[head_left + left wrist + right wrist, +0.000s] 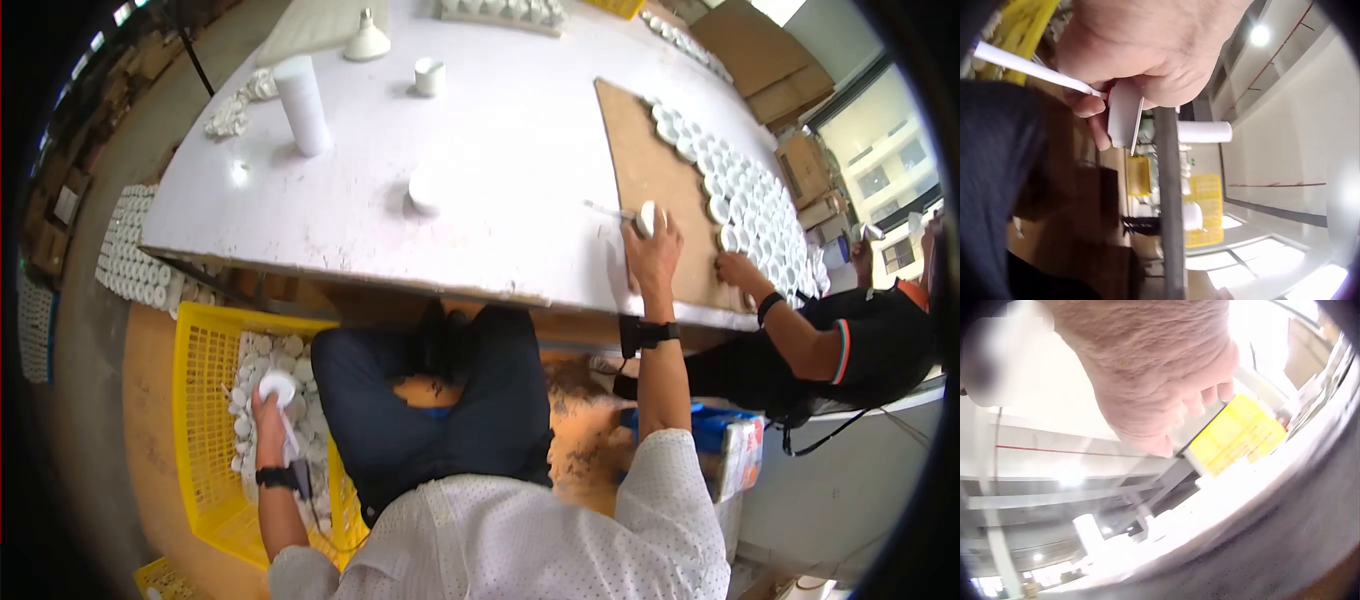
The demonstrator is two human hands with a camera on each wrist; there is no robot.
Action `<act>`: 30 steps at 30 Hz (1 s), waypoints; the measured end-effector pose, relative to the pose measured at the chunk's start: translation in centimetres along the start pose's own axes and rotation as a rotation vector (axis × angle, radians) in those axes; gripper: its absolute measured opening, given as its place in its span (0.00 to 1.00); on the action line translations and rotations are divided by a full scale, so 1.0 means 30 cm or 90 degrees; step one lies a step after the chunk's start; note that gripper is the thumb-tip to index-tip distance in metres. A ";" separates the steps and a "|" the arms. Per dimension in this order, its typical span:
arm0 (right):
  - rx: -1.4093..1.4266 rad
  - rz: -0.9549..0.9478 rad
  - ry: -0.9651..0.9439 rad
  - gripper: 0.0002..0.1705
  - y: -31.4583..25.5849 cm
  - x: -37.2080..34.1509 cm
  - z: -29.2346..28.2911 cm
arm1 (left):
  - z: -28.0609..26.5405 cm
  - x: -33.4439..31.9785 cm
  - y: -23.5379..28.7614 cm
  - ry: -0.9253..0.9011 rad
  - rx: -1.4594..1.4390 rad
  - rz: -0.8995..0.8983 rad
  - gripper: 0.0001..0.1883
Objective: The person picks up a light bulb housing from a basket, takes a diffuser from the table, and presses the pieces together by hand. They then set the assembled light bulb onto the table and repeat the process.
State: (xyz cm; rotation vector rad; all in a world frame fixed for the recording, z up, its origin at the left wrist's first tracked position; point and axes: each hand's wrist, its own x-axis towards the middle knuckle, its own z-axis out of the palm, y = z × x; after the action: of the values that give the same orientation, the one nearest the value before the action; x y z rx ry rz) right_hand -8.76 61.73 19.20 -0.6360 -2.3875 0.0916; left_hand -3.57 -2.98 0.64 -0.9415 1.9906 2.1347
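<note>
You are apparently placing a piece (647, 216), right hand (655, 254) pinching, left hand (269, 422) gripping a disc (278, 387); careful releasing seems needed next.

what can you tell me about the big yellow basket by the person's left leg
The yellow basket looks like plastic, with small openings in its walls and an open top. It appears to stand upright on the floor beside the person's left leg, which hides part of its right side. Small white pieces, many round, lie inside. The left hand, holding a disc-like white item, is over it; whether they touch is unclear.
</note>
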 end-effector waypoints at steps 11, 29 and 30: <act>0.167 0.066 -0.089 0.36 0.183 0.078 0.101 | -0.528 0.017 -0.502 0.391 0.314 0.016 0.19; 0.620 -0.663 -0.569 0.50 -0.666 -0.384 -0.168 | 0.649 -0.487 0.376 -0.702 -0.080 0.091 0.38; 0.624 -0.677 -0.556 0.51 -0.672 -0.397 -0.164 | 0.647 -0.489 0.372 -0.694 -0.021 0.130 0.39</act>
State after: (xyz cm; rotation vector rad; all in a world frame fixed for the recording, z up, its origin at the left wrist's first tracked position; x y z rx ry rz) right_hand -6.28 37.96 20.62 1.3429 -2.6350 1.1348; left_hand -4.06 18.30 16.84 0.4309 1.4653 2.0324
